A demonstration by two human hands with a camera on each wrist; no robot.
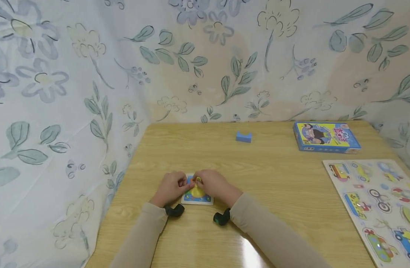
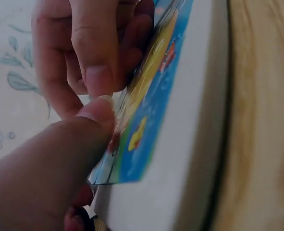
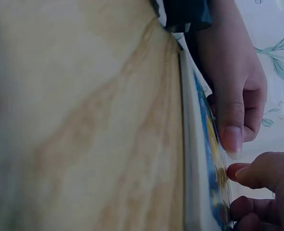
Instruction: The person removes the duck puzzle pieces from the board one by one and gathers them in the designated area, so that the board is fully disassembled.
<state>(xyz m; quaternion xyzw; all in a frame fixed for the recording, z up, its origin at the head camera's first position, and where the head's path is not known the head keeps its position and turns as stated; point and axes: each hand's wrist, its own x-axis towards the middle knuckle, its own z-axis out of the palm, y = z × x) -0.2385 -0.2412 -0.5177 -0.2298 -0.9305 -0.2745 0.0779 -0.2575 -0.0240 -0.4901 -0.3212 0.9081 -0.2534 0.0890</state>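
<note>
A small white-edged picture puzzle (image 1: 199, 200) lies flat on the wooden table, its blue face showing a yellow figure and little fish. My left hand (image 1: 171, 186) is at its upper left, thumb laid on the picture and the other fingers curled by the edge. From the upper right my right hand (image 1: 216, 184) reaches over the puzzle, thumb and fingers bent together on its face. Close up in the left wrist view, the thumb tips meet just over the picture, where a thin dark seam runs near one side. The fingers hide part of the puzzle.
A blue block (image 1: 243, 137) with a scooped top stands toward the back. Behind on the right lies a blue-and-yellow box (image 1: 327, 137). A large vehicle peg board (image 1: 355, 186) covers the right side. Floral cloth (image 1: 205, 74) hangs behind the table.
</note>
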